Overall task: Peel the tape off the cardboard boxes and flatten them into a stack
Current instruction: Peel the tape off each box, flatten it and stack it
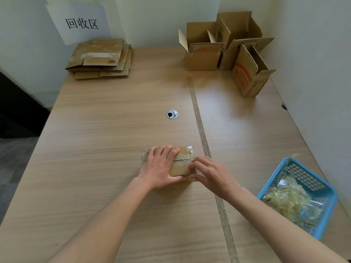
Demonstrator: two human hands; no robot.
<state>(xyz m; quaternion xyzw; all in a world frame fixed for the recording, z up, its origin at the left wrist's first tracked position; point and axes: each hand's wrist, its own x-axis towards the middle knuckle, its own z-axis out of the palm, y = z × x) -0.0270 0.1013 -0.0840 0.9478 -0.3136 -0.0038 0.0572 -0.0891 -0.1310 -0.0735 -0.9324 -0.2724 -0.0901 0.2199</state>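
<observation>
wood-grain table set into a white-walled corner, a grey strip running down it. landmark: the metal grommet mid-table. small taped box sits nearer the camera than the grommet, just left of the strip. left hand lies over the box top, fingers spread and bent over its far edge, thumb along the near side, holding it down. right hand is at the box's right end, fingertips curled at the tape seam; cannot tell if it actually has tape pinched. flattened stack far-left of the grommet, under a paper sign. three open boxes far-right of it. blue basket holding crumpled tape, near-right of the grommet at the table edge.
</observation>
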